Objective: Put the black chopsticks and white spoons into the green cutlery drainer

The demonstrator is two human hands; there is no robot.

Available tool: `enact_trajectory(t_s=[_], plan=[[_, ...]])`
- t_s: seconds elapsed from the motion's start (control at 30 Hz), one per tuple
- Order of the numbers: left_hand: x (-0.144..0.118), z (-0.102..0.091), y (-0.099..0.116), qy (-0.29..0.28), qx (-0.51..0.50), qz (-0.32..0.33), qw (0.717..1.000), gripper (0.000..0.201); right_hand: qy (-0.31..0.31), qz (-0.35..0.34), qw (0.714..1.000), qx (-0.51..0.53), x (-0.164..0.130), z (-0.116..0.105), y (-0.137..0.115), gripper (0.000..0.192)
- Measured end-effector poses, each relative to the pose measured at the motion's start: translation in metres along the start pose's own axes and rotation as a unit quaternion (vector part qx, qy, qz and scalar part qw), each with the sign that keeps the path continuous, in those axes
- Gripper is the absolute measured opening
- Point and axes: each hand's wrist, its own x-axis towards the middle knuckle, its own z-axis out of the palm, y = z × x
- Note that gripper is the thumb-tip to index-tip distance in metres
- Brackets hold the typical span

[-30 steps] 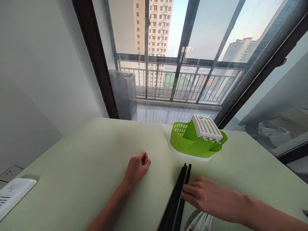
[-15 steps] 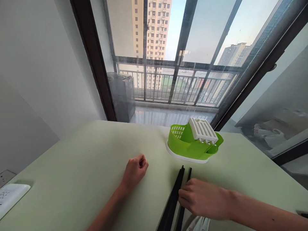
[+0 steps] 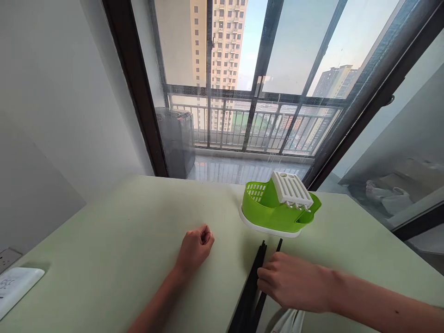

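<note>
Right hand [image 3: 294, 282] is down on the pale green worktop [image 3: 104, 259], palm facing the surface, fingers curled over a bundle of black chopsticks [image 3: 255, 277]. Its grip is pinching at one stick: the fingertips [image 3: 263, 274] press on the shafts about midway along, and one tip [image 3: 279, 244] fans out to the right of the others, apart from the main pack. The chopsticks lie flat, long axis running from the near edge of the worktop up and slightly rightward, far ends pointing toward the green drainer [image 3: 274, 215] with the white slotted insert [image 3: 292, 189]. Those far tips sit near the drainer's white base, not touching it. The near ends run out of the bottom of the view, so their length there is hidden. Left hand [image 3: 196, 247] rests on the worktop well to the left of the sticks, closed into a loose fist, holding nothing visible, knuckles up and thumb side toward the window [image 3: 243, 69]. A white patterned bag or cloth [image 3: 287, 321] peeks out under the right wrist at the bottom edge. Far left, a white flat device [image 3: 15, 286] lies at the worktop's corner, beside a wall socket [image 3: 7, 258].
</note>
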Motion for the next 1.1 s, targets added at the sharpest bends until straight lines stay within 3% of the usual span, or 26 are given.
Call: enact_trajectory(t_s=[0.5, 0.67, 0.8, 0.97, 1.1], plan=[[-0.002, -0.001, 0.001, -0.015, -0.024, 0.005, 1.000, 0.033, 0.015, 0.052, 0.998, -0.031, -0.011, -0.042, 0.017, 0.021], [-0.009, 0.002, 0.014, -0.027, -0.090, 0.032, 0.995, 0.037, 0.021, 0.080, 0.996, -0.036, -0.005, -0.071, 0.017, 0.022], [-0.021, 0.011, 0.032, -0.028, -0.114, 0.058, 0.991, 0.027, 0.045, 0.098, 0.993, -0.042, 0.004, -0.088, 0.010, 0.021], [-0.038, 0.019, 0.048, -0.104, -0.165, 0.096, 0.976, 0.024, 0.013, 0.124, 0.990, -0.058, 0.006, -0.082, 0.003, 0.024], [-0.046, 0.026, 0.049, -0.110, -0.239, 0.100, 0.960, 0.046, 0.022, 0.139, 0.987, -0.074, 0.006, -0.074, 0.003, 0.025]])
